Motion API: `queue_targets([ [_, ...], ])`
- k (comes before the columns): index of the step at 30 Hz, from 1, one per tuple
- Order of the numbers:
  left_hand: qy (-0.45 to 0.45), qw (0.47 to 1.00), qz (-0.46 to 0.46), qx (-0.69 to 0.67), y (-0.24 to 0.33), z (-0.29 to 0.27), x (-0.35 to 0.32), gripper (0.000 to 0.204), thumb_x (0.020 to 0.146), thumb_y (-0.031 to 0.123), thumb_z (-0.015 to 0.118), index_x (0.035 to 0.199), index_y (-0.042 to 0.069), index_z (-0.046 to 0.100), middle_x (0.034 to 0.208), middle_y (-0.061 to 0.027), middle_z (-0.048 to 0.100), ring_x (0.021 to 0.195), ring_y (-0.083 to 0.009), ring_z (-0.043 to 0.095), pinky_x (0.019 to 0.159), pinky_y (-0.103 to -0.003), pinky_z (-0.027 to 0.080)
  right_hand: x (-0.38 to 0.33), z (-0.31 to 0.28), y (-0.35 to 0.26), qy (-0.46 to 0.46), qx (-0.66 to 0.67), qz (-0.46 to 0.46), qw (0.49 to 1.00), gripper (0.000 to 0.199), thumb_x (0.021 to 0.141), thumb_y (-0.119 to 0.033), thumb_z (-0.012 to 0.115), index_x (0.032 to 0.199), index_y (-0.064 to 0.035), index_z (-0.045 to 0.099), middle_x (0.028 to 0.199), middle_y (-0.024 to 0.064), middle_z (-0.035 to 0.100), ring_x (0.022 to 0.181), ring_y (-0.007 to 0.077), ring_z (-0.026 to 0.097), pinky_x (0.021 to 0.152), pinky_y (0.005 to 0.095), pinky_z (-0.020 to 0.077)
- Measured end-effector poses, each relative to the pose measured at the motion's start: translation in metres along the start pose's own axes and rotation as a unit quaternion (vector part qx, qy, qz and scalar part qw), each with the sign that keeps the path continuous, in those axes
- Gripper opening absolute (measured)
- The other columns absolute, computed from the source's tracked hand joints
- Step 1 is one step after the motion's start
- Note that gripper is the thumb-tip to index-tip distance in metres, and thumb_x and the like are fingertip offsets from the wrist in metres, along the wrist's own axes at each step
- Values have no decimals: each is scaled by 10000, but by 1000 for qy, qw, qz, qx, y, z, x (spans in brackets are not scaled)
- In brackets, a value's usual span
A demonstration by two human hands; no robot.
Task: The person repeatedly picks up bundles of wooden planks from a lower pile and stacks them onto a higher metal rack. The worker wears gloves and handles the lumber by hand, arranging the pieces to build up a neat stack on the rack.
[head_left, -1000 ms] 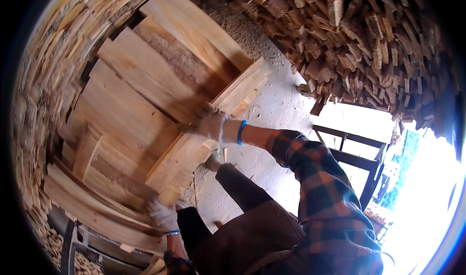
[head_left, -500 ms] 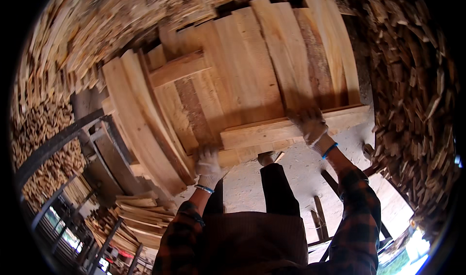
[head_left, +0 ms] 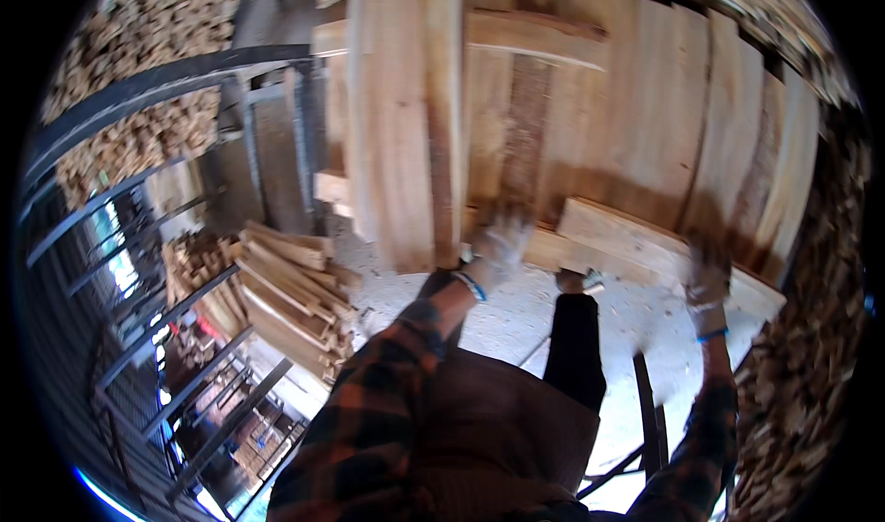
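A pale crosswise board lies over the near ends of a layer of boards set side by side. My right hand, in a light work glove, is at this crosswise board, right of its middle; its fingers are smeared by motion. My left hand, gloved as well, is over the near ends of the layer, left of the crosswise board and beside the long boards stacked on the layer's left side. Blur hides its fingers and whether it grips anything.
Farther off, a second crosswise piece lies over the layer. A dark metal frame stands at left, above a heap of loose boards. Stacked wood rises at right. Metal bars stand near my right forearm.
The view has turned, so the boards appear farther right and the metal frame shows more. My left hand is closer to the crosswise board's left end. My right hand stays at that board.
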State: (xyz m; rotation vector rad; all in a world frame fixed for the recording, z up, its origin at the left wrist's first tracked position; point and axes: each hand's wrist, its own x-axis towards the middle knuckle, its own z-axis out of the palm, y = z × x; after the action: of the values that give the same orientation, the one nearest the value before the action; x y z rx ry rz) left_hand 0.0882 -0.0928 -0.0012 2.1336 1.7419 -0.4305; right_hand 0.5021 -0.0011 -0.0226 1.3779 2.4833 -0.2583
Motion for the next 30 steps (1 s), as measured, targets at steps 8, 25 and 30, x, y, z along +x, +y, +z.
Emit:
queue_targets([
  [8,42,999,5,13,-4,3,1,683,700,278,647,1312,40,459,1275,-208,463,1195,-397,419,1037,-546,304,-2,-25,8,-73,18,5,997,870,649,-7,627,1447,-173,325,1305,138,485,1185,364,462,1025,484,367],
  [25,-12,995,-95,-9,-6,-1,-13,816,637,317,773,1322,63,411,1345,-170,441,1252,-351,416,1080,-482,324,-4,-20,-19,-84,123,4,989,593,943,-189,417,1472,-370,218,1449,160,354,1324,427,341,1099,549,261],
  [30,22,997,-59,50,-23,48,-24,926,628,399,790,1362,63,337,1375,-167,400,1274,-355,386,1094,-510,292,3,-58,-12,-254,100,24,962,618,936,-219,426,1469,-420,186,1491,112,315,1361,370,317,1103,552,249],
])
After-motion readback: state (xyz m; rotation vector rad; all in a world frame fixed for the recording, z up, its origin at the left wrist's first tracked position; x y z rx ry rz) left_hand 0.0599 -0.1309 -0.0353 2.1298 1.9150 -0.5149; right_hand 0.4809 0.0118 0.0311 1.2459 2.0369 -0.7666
